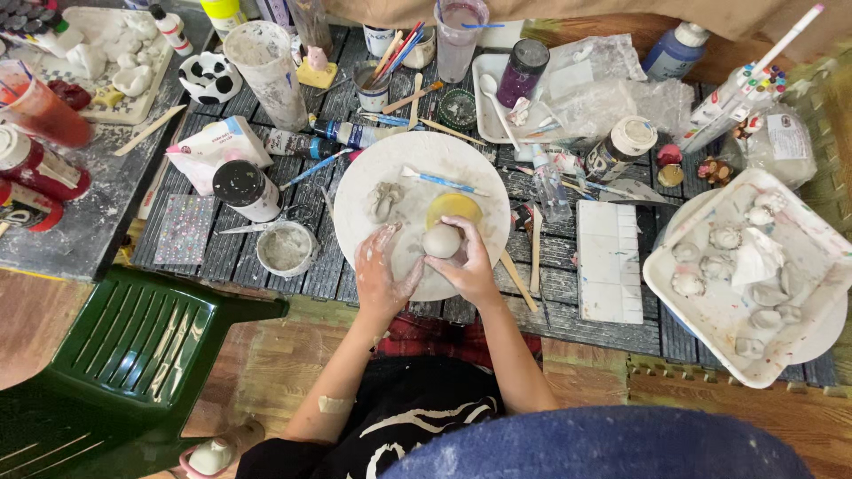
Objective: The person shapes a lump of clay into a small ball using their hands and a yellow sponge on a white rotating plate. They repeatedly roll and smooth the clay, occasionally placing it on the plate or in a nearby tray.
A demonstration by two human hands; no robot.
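A round white plate (390,160) lies on the dark slatted table. On it my right hand (469,266) cups a smooth grey clay ball (441,240) from the right and below. My left hand (383,277), smeared with clay, rests flat on the plate just left of the ball with its fingers spread. A yellow sponge (454,207) sits right behind the ball. A small shaped clay piece (384,200) lies on the plate's left part. A blue-handled tool (441,181) lies across the plate's far side.
A white square tray (825,239) with several small clay pieces stands at the right. A white tile palette (609,261) lies beside the plate. A small clay-water bowl (285,248), jars, bottles, brushes and wooden sticks crowd the table's back. A green plastic chair (133,341) stands lower left.
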